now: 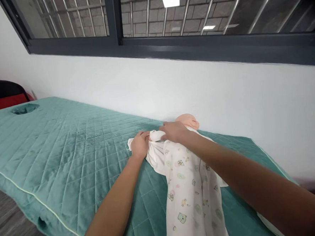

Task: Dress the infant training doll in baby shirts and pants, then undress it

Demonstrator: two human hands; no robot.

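A baby doll (187, 120) lies on a green quilted bed cover (100, 135), its head near the wall. It wears a long white gown (190, 198) printed with small animals. At one of the doll's arms, a small gathered white cloth piece like a mitten (156, 135) sits between my two hands. My left hand (140, 144) is closed on the white sleeve cloth (157, 157) beside it, with a loose cloth end showing past the hand. Over the doll's chest reaches my right hand (173, 131), its fingers bent against the mitten's other side. Both hands' fingertips are partly hidden.
A white wall (225, 99) with a dark-framed window (169, 48) rises behind the bed. The cover has a round hole (25, 108) at the far left. Beyond it stands a black and red object (5, 93). Grey floor (11, 219) shows at lower left.
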